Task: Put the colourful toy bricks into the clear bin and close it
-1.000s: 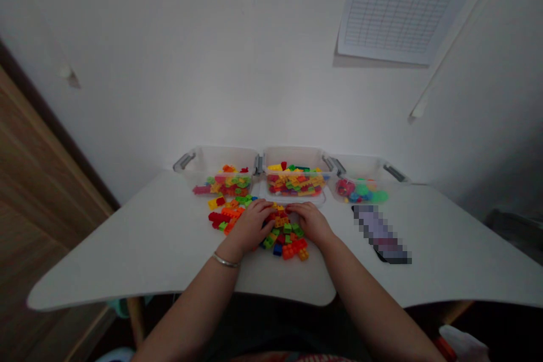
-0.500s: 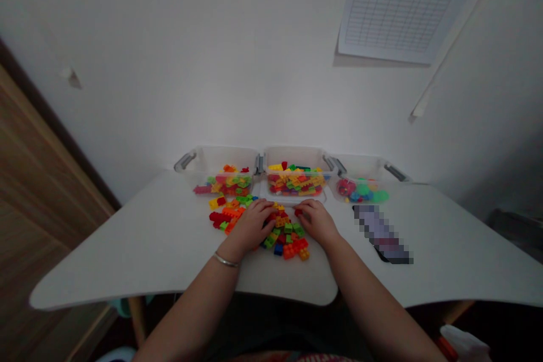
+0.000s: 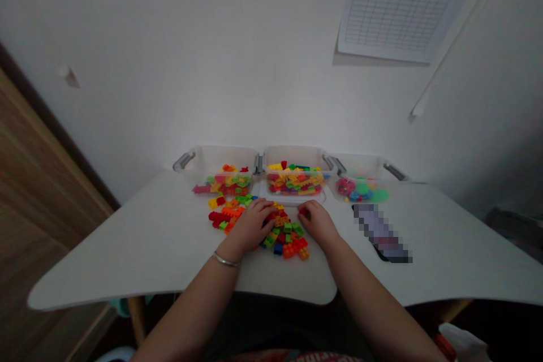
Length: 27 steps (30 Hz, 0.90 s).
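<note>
A loose pile of coloured toy bricks (image 3: 292,232) lies on the white table, in red, orange, yellow, green and blue. My left hand (image 3: 254,222) rests over the pile's left part, its fingers bent and the thumb apart from them, near red and yellow bricks. Whatever sits under that palm is hidden. At the pile's right edge, my right hand (image 3: 317,223) pinches a small red brick (image 3: 302,212) between thumb and fingers. More red and orange bricks (image 3: 224,216) spread out left of my left hand.
Behind the pile stand three clear bins: a left bin (image 3: 203,158) and a middle bin (image 3: 297,154) with bricks, and a right bin (image 3: 360,164) with round coloured pieces. A phone (image 3: 382,235) lies to the right on the table (image 3: 139,249). A wall rises behind.
My right hand has shifted slightly to the right with the red brick in its fingers. The left hand has stayed nearly still over the pile.
</note>
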Available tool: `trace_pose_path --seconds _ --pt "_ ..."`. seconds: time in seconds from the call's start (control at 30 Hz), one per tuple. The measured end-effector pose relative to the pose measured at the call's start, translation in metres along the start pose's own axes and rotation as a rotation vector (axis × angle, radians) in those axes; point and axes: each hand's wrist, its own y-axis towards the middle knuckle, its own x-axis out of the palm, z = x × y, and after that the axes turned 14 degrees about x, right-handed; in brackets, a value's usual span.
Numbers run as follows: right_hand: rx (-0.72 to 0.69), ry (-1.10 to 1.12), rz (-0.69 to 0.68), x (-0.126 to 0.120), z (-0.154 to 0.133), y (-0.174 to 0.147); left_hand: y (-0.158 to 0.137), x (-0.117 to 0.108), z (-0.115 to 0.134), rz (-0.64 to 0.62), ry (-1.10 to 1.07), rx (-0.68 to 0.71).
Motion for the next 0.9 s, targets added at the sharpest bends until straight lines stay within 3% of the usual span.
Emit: trace_pose_path --seconds 0.23,0.4,0.63,0.9 --pt "-0.087 0.229 0.306 -0.004 -0.012 0.003 0.000 0.001 -0.001 0.015 -0.015 0.011" --pt "-0.201 0.302 0.508 -0.021 -0.019 0.021 -0.001 0.001 -0.002 0.007 -0.017 0.006" --pt "-0.097 0.254 0.583 -0.055 -0.022 0.061 -0.001 -0.003 0.000 -0.015 -0.028 -0.007" --pt "-0.021 0.219 0.605 -0.053 -0.014 0.086 -0.002 0.000 -0.002 -0.012 -0.008 -0.014"
